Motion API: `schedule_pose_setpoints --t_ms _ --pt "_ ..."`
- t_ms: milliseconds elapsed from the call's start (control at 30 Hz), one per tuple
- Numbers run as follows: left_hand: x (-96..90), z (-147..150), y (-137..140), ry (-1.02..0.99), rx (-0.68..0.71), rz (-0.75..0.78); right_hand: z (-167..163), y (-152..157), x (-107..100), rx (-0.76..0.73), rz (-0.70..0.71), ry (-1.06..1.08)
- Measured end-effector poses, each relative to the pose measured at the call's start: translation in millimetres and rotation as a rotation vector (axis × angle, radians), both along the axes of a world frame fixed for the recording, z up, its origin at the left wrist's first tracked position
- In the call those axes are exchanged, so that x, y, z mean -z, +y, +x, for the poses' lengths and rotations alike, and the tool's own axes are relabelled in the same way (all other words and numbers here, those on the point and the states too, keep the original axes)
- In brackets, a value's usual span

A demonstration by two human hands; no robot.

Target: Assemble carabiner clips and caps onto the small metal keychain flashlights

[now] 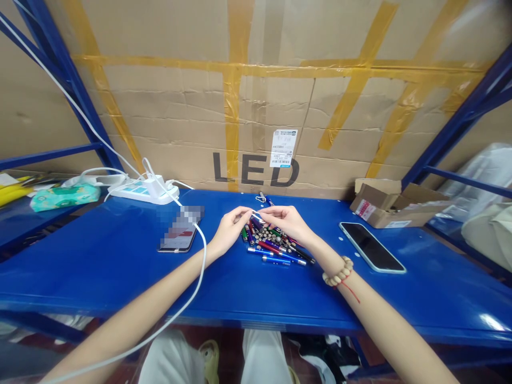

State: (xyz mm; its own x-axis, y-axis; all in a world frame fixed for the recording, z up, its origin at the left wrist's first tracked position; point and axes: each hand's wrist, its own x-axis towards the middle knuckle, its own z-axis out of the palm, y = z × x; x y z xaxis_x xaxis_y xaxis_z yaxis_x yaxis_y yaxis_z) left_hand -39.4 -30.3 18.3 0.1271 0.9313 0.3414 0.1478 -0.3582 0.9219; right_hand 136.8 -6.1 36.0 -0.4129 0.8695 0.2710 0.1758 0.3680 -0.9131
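Both forearms converge; left hand [231, 226] and right hand [285, 217] pinch one small silver piece [258, 216] above pens [276, 242].

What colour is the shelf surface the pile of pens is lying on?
Blue: the shelf surface under the pile of pens is glossy blue, seen in the head view.

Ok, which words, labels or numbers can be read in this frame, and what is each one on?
"LED": large dark letters on the cardboard wall.
White shipping label beside those letters: print too small to read.
Red-and-white label on the small cardboard box: unreadable.
Left phone screen: blurred.
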Motion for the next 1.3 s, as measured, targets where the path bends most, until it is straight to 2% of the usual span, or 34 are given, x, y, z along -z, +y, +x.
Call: schedule_pose_setpoints --t_ms 233,467,633,733,933,1000,1100,1300 --pt "0.5 1 1 -0.025 -0.009 0.007 2 2 1 0.09 0.022 -0.004" --pt "3.7 1 3 0.006 0.042 0.028 -6 0 2 0.116 -0.018 0.079" --pt "3.6 2 2 0.021 0.049 0.027 -10 0 5 0.157 0.013 0.131" --pt "4.1 1 2 0.033 0.05 0.019 -10 0 8 0.17 0.079 0.103" --pt "6.3 0 3 0.06 0.035 0.036 -8 -3 13 0.222 0.509 -0.111" --pt "6.5 0 2 0.054 0.037 0.031 -8 -3 13 0.204 0.529 -0.15" --pt "6.2 1 0 0.051 0.027 0.023 -8 -4 13 0.189 0.485 -0.164" --pt "4.7 2 -2 0.108 -0.008 0.04 -10 -5 10 0.204 0.446 -0.112"
